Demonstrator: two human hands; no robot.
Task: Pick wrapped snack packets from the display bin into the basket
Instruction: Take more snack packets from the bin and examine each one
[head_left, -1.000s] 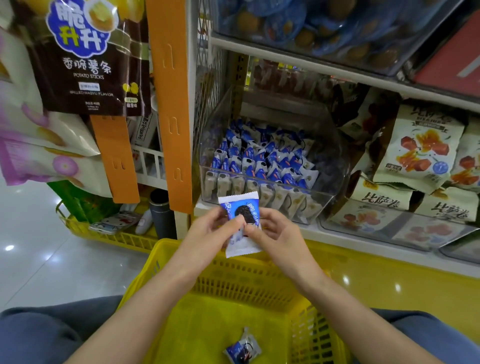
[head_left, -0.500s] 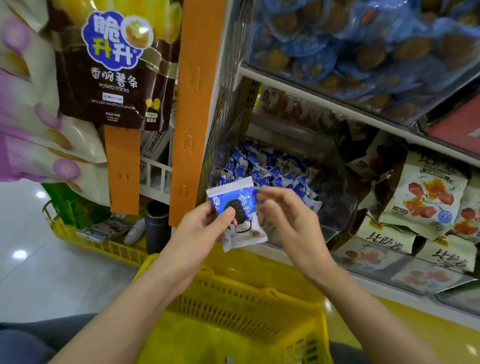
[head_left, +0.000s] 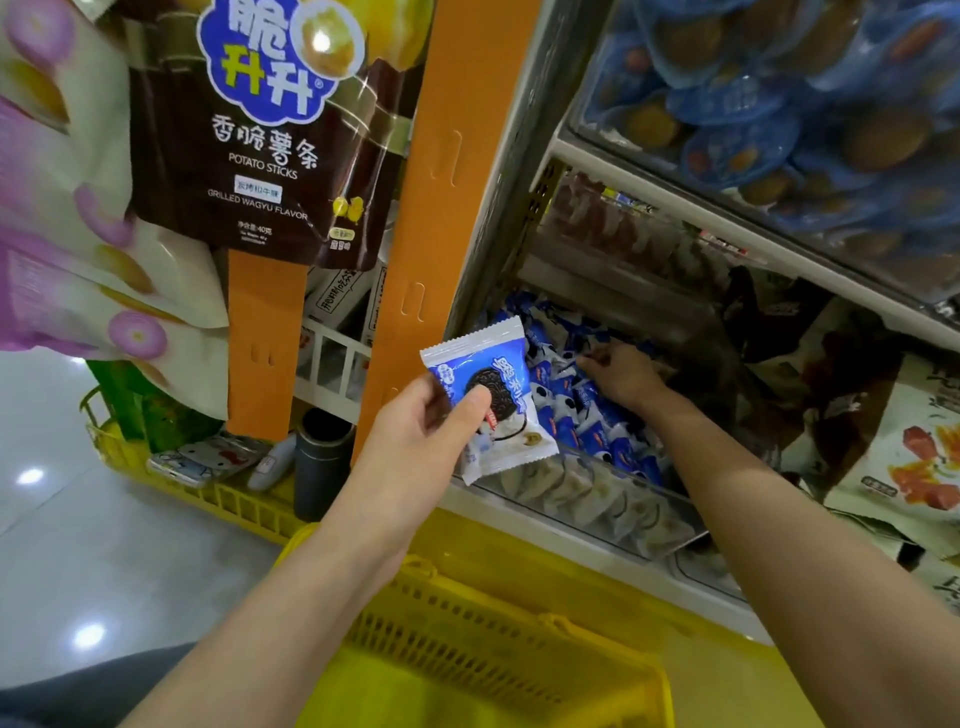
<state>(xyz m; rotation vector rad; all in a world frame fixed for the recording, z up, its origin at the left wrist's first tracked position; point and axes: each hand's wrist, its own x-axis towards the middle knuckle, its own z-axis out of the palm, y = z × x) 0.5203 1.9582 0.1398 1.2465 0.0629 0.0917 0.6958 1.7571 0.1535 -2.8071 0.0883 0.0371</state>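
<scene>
A blue and white snack packet (head_left: 496, 379) with a dark cookie printed on it is pinched in my left hand (head_left: 415, 447), held up in front of the clear display bin (head_left: 597, 493). The bin on the shelf holds several more blue packets (head_left: 582, 415). My right hand (head_left: 621, 374) reaches into the bin and rests on the pile, fingers curled down among the packets; whether it grips one I cannot tell. The yellow basket (head_left: 467, 649) sits below my forearms, its inside mostly cut off by the frame edge.
An orange shelf upright (head_left: 441, 234) stands left of the bin. Hanging potato stick bags (head_left: 270, 130) fill the upper left. Dried fruit bags (head_left: 904, 457) lie right of the bin. Another yellow basket (head_left: 208, 493) with a dark cup (head_left: 322, 457) sits on the floor at left.
My right hand has let go of the held packet and reached into the bin. My left hand keeps the packet. The view has tilted up and moved closer to the shelf.
</scene>
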